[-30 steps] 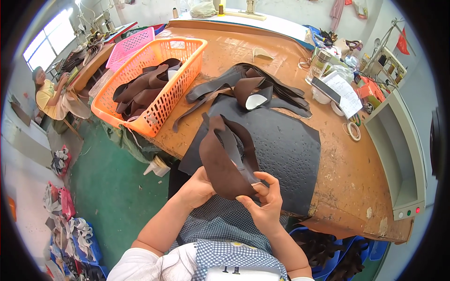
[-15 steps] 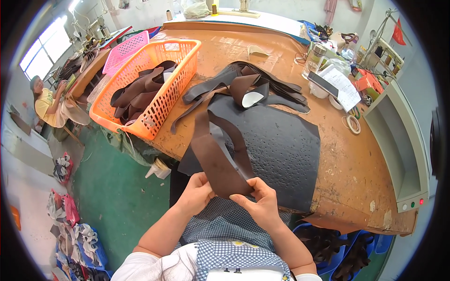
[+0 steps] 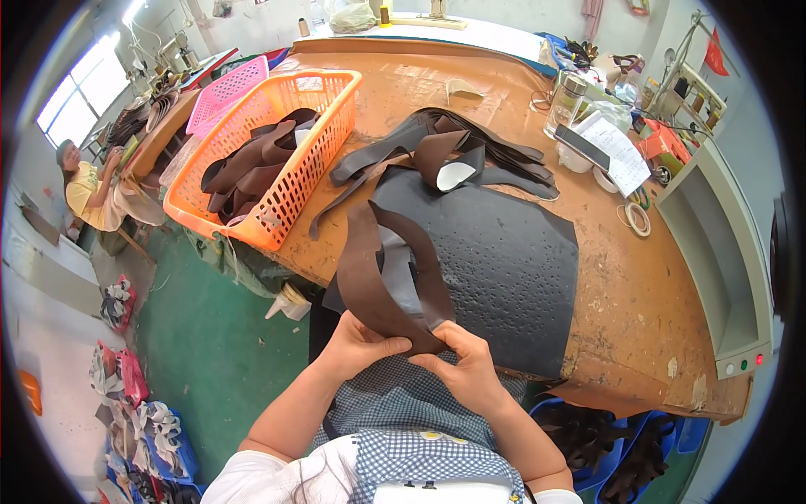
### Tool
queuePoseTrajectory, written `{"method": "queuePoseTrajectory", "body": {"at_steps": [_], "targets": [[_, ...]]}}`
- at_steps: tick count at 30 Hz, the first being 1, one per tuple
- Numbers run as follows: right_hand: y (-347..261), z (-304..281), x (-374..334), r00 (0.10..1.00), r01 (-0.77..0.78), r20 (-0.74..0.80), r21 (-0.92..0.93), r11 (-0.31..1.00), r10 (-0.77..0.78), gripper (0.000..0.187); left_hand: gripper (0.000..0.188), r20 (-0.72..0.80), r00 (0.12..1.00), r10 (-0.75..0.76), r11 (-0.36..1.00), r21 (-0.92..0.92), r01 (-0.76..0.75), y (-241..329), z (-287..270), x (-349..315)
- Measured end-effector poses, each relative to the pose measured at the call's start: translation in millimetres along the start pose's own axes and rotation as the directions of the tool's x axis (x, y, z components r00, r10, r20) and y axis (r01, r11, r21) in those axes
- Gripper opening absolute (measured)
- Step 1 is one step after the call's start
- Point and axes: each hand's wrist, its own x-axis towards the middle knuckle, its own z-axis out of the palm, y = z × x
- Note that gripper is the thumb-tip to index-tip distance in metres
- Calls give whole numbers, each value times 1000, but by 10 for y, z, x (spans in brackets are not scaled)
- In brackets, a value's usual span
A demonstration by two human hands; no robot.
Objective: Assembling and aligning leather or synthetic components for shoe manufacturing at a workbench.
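Pinching the lower end of a curved brown strip [image 3: 359,277] between the fingers of the left hand [image 3: 351,347], with the thumb across the near face and the other fingertips hidden behind. Gripping the same end just beside with the fingers of the right hand [image 3: 464,357], likewise drawn together on the material. Holding the strip as an open loop, showing grey inside, over the near left part of a black pitted sheet [image 3: 504,269] on the table [image 3: 621,302]. Can see beyond the sheet a pile of dark strips [image 3: 495,149]. Can see to the left an orange basket [image 3: 327,151] with brown pieces [image 3: 252,164] inside, and behind it a pink basket [image 3: 231,88]. Can see to the right a phone [image 3: 583,149] overlapping a sheet of paper [image 3: 617,155], near a tape roll [image 3: 640,220].
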Motion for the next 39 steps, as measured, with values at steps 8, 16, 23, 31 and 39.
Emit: {"method": "queuePoseTrajectory", "body": {"at_steps": [8,16,23,31,39], "targets": [[37,77,10,989,109,-89,-93,990,-117,20,27,-82,996,20,1000,10,-20,-53,28,21],[85,109,4,967,159,-174,-170,972,-189,21,20,-151,988,-32,995,92,46,-9,80,27],[93,12,16,984,83,-148,-124,989,-101,22,24,-139,985,-99,993,51,107,21,85,36],[-167,-74,179,987,-116,-110,29,993,119,48,25,-218,966,-135,976,-195,93,-75,44,42],[-157,-32,261,988,-85,-130,7,996,85,30,25,-290,957,8,997,-67,-28,-108,36,40]]}}
